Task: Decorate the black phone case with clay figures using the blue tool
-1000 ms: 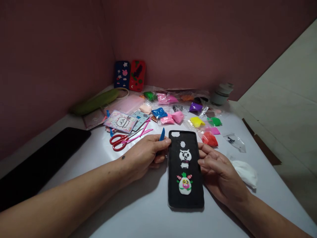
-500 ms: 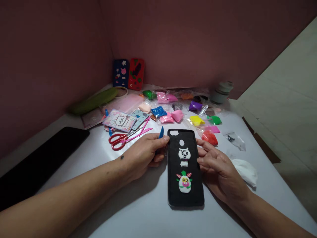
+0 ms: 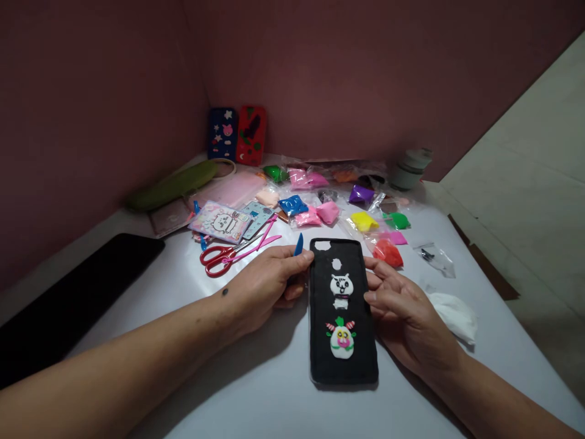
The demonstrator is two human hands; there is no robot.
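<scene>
A black phone case [image 3: 322, 311] is held tilted above the white table, its decorated face toward me. On it are a white cat-like clay figure [image 3: 342, 285] and, lower down, a white round clay figure [image 3: 342, 341] with striped horns and green bits. My left hand [image 3: 286, 274] pinches the case's upper left edge and also keeps a blue modelling tool [image 3: 298, 245], whose tip sticks up past the thumb. The fingers of my right hand [image 3: 402, 311] grip the case's right edge; some fingertips are hidden behind it.
Red-handled scissors [image 3: 217, 259], pink tools [image 3: 256, 247] and a cartoon card [image 3: 220, 222] lie left. Several bagged clay packets [image 3: 363, 221] spread across the back. Two decorated cases [image 3: 222, 134] lean on the wall. A white bag [image 3: 454, 317] is at right, a black slab [image 3: 82, 292] at left.
The view and the case have shifted very slightly. Both hands keep the same hold on the case, and the blue tool stays in the left hand.
</scene>
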